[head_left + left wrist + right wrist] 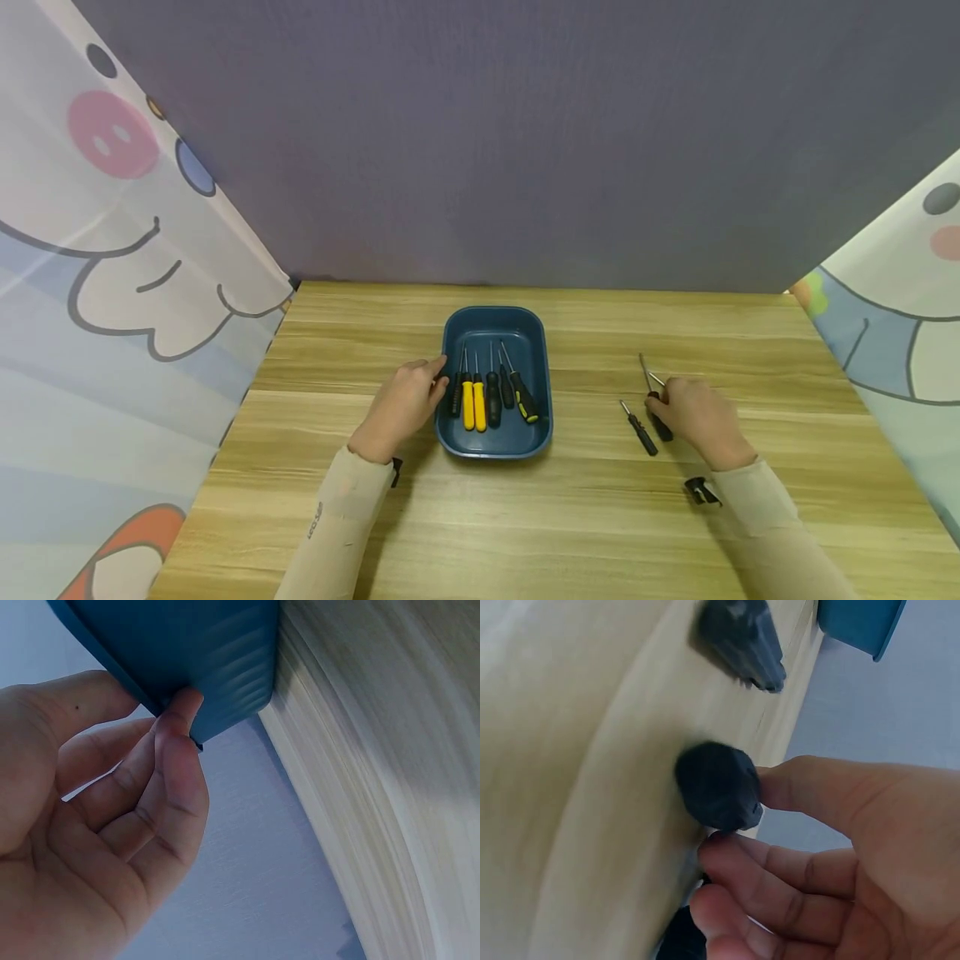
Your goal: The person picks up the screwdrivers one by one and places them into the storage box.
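A blue plastic tray (493,446) holds several screwdrivers, among them two with yellow handles (474,407). My left hand (401,404) is at the tray's left side; in the left wrist view its thumb and fingers (180,769) pinch the tray's rim. On the right, my right hand (699,419) pinches a screwdriver (661,427) by its black handle, its shaft pointing away from me. In the right wrist view thumb and fingertips meet that handle (716,786) low over the wood. A second black screwdriver (639,428) lies just left of it. Another's shaft (656,378) shows, its handle mostly hidden under the hand.
The wooden table (585,533) runs back to a grey panel (495,150). Curtains with cartoon prints hang at the left (120,333) and right (900,350) sides. A black wrist strap piece (701,492) shows beside the right sleeve.
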`<state>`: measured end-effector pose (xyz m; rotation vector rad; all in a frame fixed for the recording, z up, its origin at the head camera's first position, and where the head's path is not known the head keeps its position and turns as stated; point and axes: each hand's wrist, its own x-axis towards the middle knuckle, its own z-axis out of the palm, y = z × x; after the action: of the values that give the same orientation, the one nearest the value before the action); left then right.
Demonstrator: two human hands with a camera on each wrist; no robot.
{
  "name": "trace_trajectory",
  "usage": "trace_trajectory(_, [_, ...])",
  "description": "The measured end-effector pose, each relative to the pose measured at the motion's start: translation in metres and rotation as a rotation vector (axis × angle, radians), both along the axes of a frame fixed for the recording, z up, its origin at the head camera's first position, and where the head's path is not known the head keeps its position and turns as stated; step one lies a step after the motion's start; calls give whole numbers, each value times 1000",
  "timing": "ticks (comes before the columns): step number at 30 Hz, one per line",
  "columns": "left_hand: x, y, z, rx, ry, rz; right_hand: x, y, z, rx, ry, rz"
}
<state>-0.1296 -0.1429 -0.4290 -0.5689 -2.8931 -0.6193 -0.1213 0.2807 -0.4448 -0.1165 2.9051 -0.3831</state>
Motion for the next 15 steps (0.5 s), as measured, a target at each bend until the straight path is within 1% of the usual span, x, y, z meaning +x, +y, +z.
trace_trajectory(8, [-1,-1,-1,2,-1,-9,0,-2,-4,-16,5,-13])
trace_trajectory(15, [0,-1,-2,1,-6,3,1,-2,-4,-21,5,-12])
